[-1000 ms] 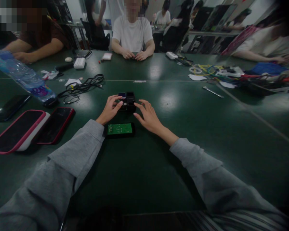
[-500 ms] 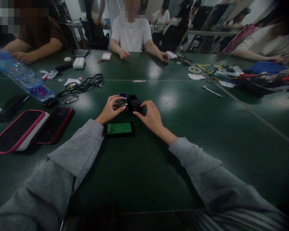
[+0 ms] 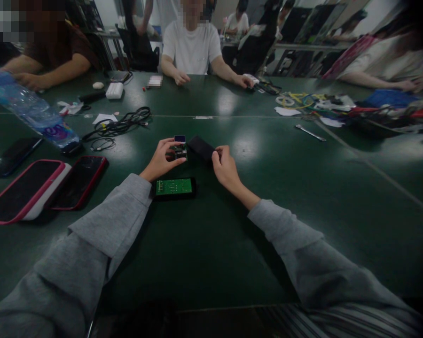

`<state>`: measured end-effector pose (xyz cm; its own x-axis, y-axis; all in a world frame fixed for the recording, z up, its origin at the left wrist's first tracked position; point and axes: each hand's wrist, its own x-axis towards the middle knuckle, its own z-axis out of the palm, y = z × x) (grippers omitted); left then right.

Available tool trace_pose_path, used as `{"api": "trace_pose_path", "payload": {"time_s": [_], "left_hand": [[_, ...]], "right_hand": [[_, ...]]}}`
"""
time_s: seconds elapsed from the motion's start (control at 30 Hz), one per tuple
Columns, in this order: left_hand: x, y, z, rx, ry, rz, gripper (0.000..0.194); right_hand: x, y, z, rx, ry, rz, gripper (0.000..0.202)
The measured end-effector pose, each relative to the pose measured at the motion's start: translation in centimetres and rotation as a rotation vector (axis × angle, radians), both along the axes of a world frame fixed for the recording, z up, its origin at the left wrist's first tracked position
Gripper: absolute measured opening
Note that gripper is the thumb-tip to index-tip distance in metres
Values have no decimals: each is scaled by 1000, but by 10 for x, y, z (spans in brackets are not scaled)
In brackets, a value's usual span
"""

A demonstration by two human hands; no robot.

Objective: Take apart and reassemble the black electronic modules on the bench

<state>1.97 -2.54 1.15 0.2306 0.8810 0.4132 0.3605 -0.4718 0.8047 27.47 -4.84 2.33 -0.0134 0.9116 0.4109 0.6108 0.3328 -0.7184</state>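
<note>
Right hand (image 3: 226,168) pinching a black rectangular case (image 3: 200,149); at its nine o'clock, half-curled left hand (image 3: 161,160) gripping a greenish screen-topped circuit board (image 3: 181,151).

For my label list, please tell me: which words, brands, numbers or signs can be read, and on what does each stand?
None can be read with certainty.
Bottle label: light lettering, too blurred.
Green circuit board: pale marks, too small.
Small board at left hand: any print, too small.
</note>
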Motion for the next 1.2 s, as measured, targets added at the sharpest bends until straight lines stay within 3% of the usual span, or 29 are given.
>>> {"api": "trace_pose_path", "payload": {"time_s": [0.27,0.4,0.63,0.87,1.1,1.2], "left_hand": [[-1,0,1,-14,14,-7,60],[0,-1,2,-21,4,-16,60],[0,-2,3,-28,5,-12,59],[1,-2,3,-31,-7,-6,59],[0,-3,3,-26,7,-9,60],[0,-3,4,-24,5,-8,59]], "right_hand": [[2,4,-6,181,-163,-88,34],[3,3,-5,228,-204,6,48],[5,6,-6,163,-148,-1,37],[9,16,-14,111,-36,-91,56],[9,11,-11,168,-147,6,54],[14,-4,-3,150,-174,50,51]]}}
